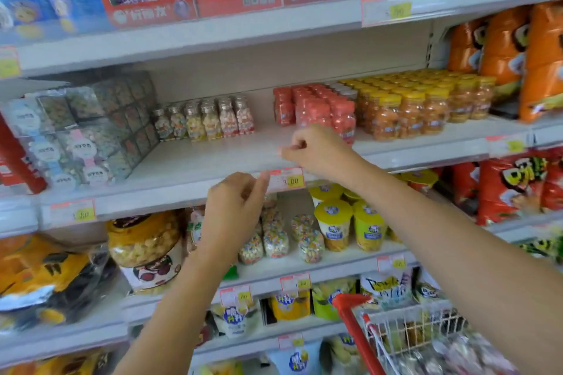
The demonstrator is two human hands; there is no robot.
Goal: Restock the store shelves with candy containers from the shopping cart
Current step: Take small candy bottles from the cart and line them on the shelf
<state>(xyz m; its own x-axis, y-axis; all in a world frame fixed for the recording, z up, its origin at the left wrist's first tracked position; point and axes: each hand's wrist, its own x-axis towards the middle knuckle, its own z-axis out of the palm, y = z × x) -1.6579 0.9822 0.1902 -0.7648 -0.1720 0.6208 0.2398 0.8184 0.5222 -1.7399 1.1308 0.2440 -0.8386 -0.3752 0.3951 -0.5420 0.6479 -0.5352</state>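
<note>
Nothing is held: the left hand [234, 207] is loosely curled, and the grip of the right hand [313, 148] is closed on nothing (blurred). Candy containers [451, 353] lie in the cart [356, 326]. The red bottles [316, 109] just behind the right hand could be toppled by a careless sweep.

The white shelf [213, 161] carries a row of small candy bottles [204, 122]. Left of them are stacked clear boxes [82, 131]; right of them are red jars [313, 109], then yellow-lidded jars [420, 106].
</note>
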